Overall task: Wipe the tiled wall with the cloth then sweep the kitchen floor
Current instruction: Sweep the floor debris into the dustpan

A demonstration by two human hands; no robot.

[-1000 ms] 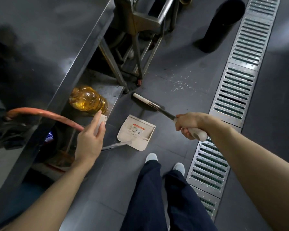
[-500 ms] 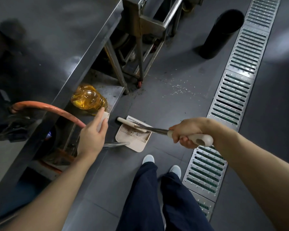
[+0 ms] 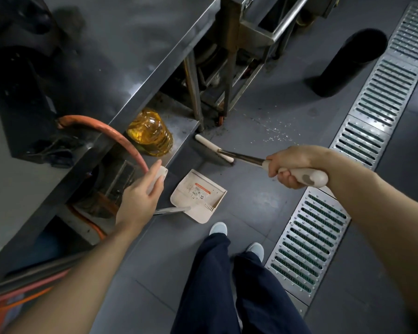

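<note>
Head view: the right hand [image 3: 291, 166] grips the cream-handled, metal-shafted broom [image 3: 229, 155], its head on the grey tiled floor [image 3: 251, 201] ahead of the beige plastic dustpan [image 3: 199, 195]. The shaft's long axis runs from the hand toward the steel bench's [image 3: 140, 68] lower edge. The left hand [image 3: 140, 198] holds the dustpan's upright handle. White crumbs [image 3: 275, 133] lie beyond the broom.

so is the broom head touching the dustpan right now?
Apart. The head view shows bare floor between the broom head and the dustpan; the right hand holds the broom beyond the pan.
</note>
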